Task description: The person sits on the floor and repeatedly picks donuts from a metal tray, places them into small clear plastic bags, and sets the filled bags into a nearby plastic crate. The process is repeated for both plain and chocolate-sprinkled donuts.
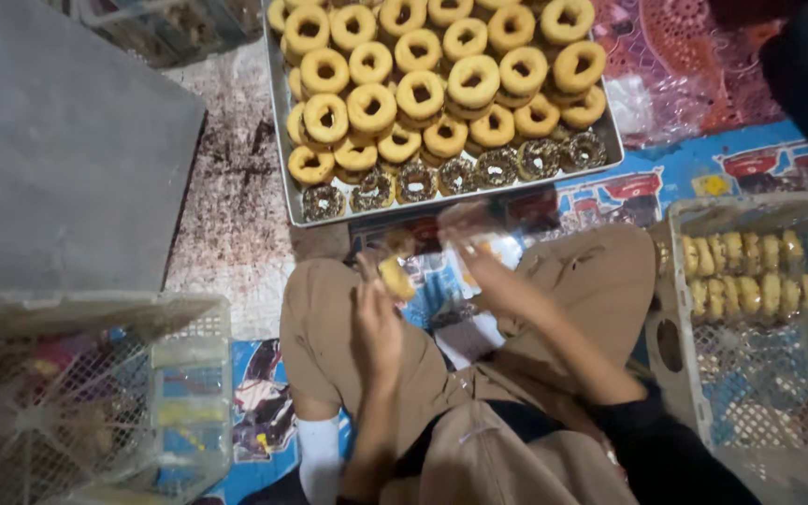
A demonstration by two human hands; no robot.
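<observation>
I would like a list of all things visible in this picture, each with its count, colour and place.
metal tray: one, silver, top centre on the floor
plain doughnuts: many, golden, stacked in the tray
sprinkled doughnuts: one row, dark, along the tray's near edge
right crate: one, white plastic, right side
packed doughnuts: a row, yellow, inside the right crate
left crate: one, white plastic, bottom left
grey board: one, top left
patterned mat: one, blue and red, under the person
doughnut: one, golden, in the left hand
clear bag: one, transparent, in the right hand
left hand: grip on the doughnut
right hand: grip on the clear bag
</observation>
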